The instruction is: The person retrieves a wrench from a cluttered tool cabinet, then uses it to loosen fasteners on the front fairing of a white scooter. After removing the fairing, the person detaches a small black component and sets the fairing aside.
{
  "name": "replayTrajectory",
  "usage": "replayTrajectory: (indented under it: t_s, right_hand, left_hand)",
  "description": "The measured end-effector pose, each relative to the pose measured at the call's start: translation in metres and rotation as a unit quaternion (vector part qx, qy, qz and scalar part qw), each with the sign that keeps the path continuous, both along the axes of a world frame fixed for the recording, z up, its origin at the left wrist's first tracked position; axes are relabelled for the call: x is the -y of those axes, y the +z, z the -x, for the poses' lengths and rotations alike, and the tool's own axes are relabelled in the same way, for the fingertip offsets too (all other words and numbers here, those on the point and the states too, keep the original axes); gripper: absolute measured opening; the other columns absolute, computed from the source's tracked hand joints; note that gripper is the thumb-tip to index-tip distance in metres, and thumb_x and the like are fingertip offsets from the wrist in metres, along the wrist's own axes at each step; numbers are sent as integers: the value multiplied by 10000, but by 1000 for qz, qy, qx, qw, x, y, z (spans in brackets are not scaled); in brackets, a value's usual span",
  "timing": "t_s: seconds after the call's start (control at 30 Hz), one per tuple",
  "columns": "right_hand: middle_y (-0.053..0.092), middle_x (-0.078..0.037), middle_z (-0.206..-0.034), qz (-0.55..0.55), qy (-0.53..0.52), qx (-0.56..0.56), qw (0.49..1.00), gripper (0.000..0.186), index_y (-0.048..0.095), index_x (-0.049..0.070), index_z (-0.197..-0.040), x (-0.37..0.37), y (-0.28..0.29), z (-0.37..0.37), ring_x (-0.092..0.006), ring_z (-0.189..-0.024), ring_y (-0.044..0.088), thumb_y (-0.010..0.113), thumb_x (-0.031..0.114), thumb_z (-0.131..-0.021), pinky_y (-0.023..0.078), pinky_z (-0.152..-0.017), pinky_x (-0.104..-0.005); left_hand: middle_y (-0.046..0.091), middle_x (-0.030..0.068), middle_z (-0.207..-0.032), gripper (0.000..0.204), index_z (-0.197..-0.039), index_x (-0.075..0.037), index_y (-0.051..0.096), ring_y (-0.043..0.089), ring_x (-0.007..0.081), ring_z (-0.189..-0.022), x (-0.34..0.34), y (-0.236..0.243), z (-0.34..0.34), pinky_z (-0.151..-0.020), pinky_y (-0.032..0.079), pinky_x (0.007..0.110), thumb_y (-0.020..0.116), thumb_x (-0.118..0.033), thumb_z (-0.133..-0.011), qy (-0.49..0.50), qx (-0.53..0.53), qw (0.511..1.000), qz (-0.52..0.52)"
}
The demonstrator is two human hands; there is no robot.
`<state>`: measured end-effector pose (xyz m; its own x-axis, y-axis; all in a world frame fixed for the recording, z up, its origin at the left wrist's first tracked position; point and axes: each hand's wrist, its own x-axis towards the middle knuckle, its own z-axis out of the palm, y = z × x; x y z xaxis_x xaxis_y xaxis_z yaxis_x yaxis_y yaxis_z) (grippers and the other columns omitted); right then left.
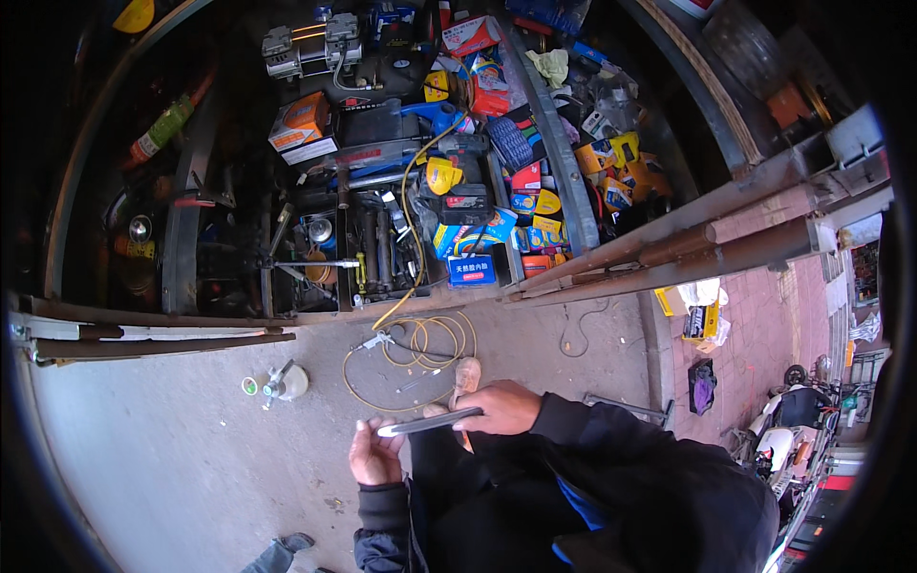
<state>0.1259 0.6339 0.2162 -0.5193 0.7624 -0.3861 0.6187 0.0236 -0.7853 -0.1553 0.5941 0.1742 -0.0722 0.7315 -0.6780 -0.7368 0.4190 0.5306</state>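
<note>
My right hand (pixel 508 407) is closed round one end of a dark, flat bar (pixel 435 423), whose exact kind I cannot make out. The bar slants slightly down to the left, in front of my body, and its far end is pale and shiny. At that pale end the fingers of my left hand (pixel 374 460) close on it, palm turned partly up. Below the bar, a yellow air hose (pixel 475 334) lies in loops on the ground, with a metal air gun (pixel 377 340) at its end. A brown shoe (pixel 466 374) shows just beyond my right hand.
Ahead stands a metal-framed cart (pixel 564 172) packed with tools, small boxes, a cordless power tool (pixel 463 196) and a compressor (pixel 310 48). A spray-topped bottle (pixel 287 382) stands on the ground at left. Another person's leg (pixel 277 554) shows below; parked two-wheelers (pixel 783 435) are at right.
</note>
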Motion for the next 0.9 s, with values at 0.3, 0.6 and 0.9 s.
replayTrajectory:
  t_s: [0.3, 0.6, 0.9]
  right_hand:
    - [710, -206, -893, -22, -155, 18, 988, 275, 732, 138, -1113, 3, 16, -47, -392, -842, 693, 709, 342, -929, 555, -756, -480]
    - [685, -177, -790, 95, -313, 5, 945, 206, 717, 34, -975, 29, 25, -10, -383, -736, 669, 773, 201, -867, 531, -680, -411]
    - [674, -188, -753, 39, -450, 82, 888, 269, 747, 20, -1014, 65, 42, 45, -337, -671, 673, 787, 239, -863, 535, -653, -400]
  left_hand:
    - [706, 72, -1154, 413, -1338, -28, 620, 722, 180, -959, -72, 5, -80, -810, 611, 310, 628, -287, -1016, -242, 0, 969, -55]
    - [732, 253, -1071, 364, -1128, 57, 641, 752, 358, -980, -113, -5, -39, -872, 626, 423, 560, -294, -1080, -469, 97, 873, 91]
    - [751, 199, -1071, 477, -1390, -67, 510, 764, 307, -906, -161, -15, -18, -769, 638, 404, 576, -397, -1052, -582, 151, 796, 72]
